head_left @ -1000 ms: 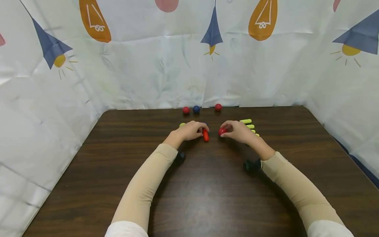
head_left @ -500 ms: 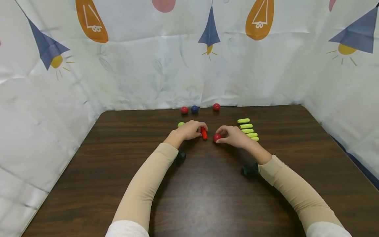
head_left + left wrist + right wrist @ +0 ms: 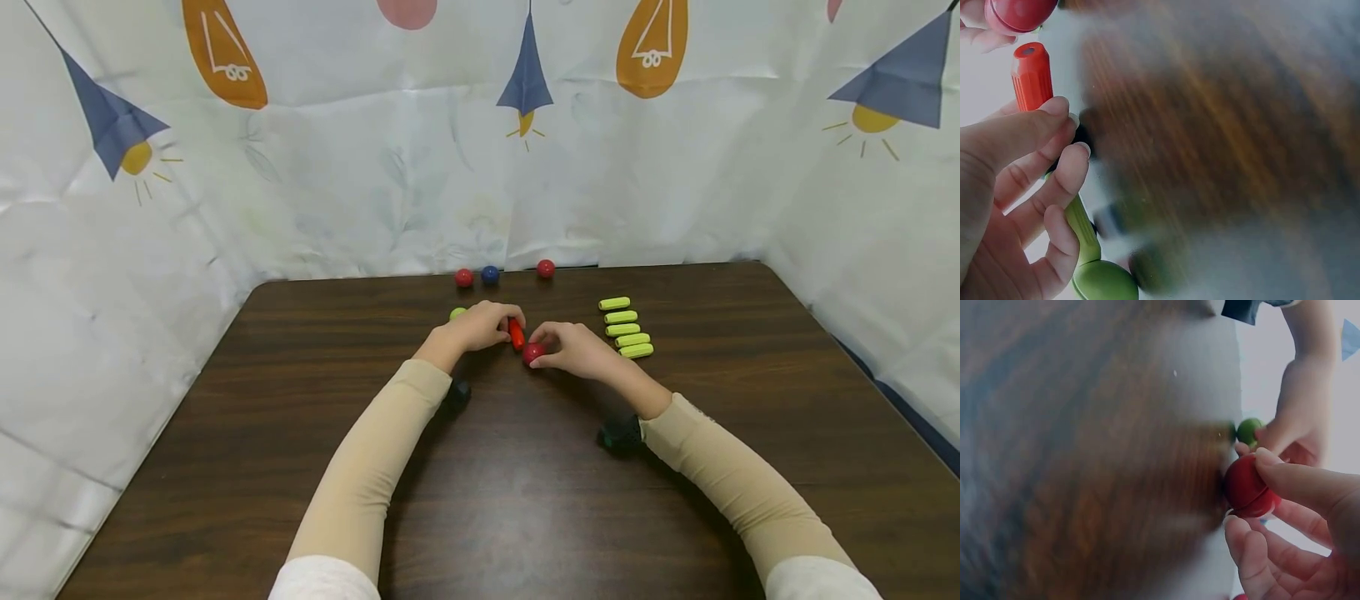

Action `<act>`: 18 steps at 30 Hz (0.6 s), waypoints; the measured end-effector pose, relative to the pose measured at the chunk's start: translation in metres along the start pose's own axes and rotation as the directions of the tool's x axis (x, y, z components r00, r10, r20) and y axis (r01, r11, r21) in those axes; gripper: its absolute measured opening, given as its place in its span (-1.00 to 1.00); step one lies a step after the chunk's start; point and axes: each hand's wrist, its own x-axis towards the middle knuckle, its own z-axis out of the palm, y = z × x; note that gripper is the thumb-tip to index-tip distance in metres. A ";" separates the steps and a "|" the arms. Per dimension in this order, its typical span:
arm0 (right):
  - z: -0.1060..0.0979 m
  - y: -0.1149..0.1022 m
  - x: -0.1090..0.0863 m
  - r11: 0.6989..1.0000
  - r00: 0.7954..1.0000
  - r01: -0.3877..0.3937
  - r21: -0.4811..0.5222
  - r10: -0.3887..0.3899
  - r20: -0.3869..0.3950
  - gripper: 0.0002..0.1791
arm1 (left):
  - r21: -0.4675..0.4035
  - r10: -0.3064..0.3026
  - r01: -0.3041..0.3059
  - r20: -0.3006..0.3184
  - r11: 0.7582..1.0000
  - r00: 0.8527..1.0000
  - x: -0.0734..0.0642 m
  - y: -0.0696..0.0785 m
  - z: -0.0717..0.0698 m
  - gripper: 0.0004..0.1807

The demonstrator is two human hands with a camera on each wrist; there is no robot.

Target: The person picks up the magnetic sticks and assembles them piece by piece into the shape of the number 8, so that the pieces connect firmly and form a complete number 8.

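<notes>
Thumb and fingers of my left hand (image 3: pixel 483 326) pinch a short red ribbed rod (image 3: pixel 517 335). In the left wrist view its free end, with a hole in it, points toward the red ball. My right hand (image 3: pixel 576 350) holds this glossy red ball (image 3: pixel 1249 486) by thumb and fingertips, close to the rod's near end, with a narrow gap between them in the left wrist view. Beyond my left fingers a green ribbed rod (image 3: pixel 1083 230) meets a green ball (image 3: pixel 1107 282). In the head view my left hand hides most of that part.
Two red balls (image 3: pixel 464 277) (image 3: pixel 546 268) and a blue ball (image 3: pixel 490 275) lie along the table's back edge. Several yellow-green rods (image 3: pixel 622 330) lie in a column right of my right hand. A printed white cloth (image 3: pixel 337 183) surrounds the dark wooden table (image 3: pixel 510 500).
My right hand has carried the red ball left and slightly nearer, up to the end of the red rod. The left hand stays in place, gripping the rod.
</notes>
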 end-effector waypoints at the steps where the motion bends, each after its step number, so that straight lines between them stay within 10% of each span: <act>1: 0.001 -0.001 0.000 1.000 1.000 0.003 -0.005 -0.003 -0.004 -0.62 | -0.003 0.001 -0.001 -0.002 1.000 1.000 0.000 0.000 0.000 -0.72; 18: 0.010 -0.013 0.002 0.998 0.998 0.036 -0.053 -0.039 -0.052 -0.64 | -0.019 0.021 -0.021 -0.012 1.000 1.000 0.002 -0.002 0.000 -0.71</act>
